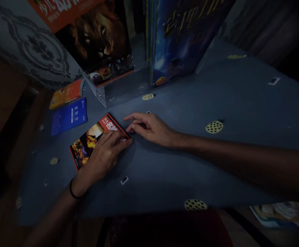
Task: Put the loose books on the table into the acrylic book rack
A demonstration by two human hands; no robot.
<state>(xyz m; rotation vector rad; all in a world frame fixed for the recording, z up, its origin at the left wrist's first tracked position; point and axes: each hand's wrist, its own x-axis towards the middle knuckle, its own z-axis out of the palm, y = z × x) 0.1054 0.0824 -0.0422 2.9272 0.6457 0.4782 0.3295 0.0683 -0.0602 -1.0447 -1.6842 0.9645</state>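
Black-red book (94, 134); left hand (106, 151) draped across, grip unclear; right hand (153, 128) beside, index extended, fingers apart

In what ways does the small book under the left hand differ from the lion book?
The small book lies flat on the table; the larger lion book stands in a clear holder. The left hand partly covers the small book; no hand touches the lion book. Both covers have black and reddish areas.

The small book (94, 134) looks smooth paper, tablecloth (170, 175) matt, rack (125, 92) clear plastic.
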